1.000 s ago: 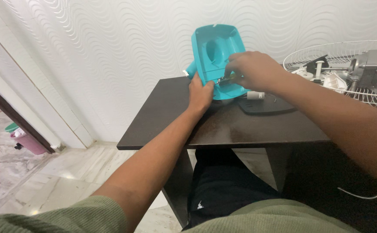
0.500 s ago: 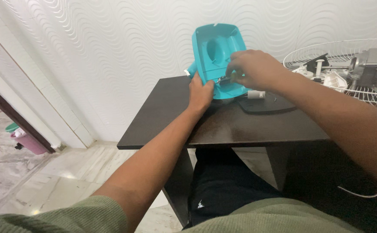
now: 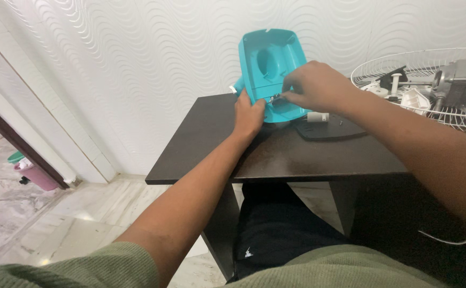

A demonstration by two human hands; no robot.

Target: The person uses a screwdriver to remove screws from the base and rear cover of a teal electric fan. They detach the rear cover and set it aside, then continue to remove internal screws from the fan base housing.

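Seen from above the wearer's own lap: two olive-green sleeves frame the bottom edge, and two bare forearms reach out over one dark wooden table (image 3: 297,154).

The left hand (image 3: 249,114) is wrapped around the lower left edge of one teal plastic housing (image 3: 267,58), thumb and fingers closed on its rim, propping it upright at the table's far side with its hollow inside turned toward the camera. The housing's bottom rests on the tabletop, close to the wall.

The right hand (image 3: 318,85) is at the housing's inner face, its fingertips drawn together around one small metal piece (image 3: 275,97) just inside the lower rim; what that piece is cannot be told at this size.

Just right of the housing, one flat black plate (image 3: 332,131) lies on the table, with one small white cylinder (image 3: 317,117) on it. Farther right, one white wire fan guard (image 3: 414,64) lies flat, holding one grey fan motor (image 3: 460,80) and a few black and white parts too small to count surely.

Behind everything stands a white wall with a wavy relief pattern. At far left, on the marble floor, sits one pink bucket (image 3: 33,176) with a green container at its top.
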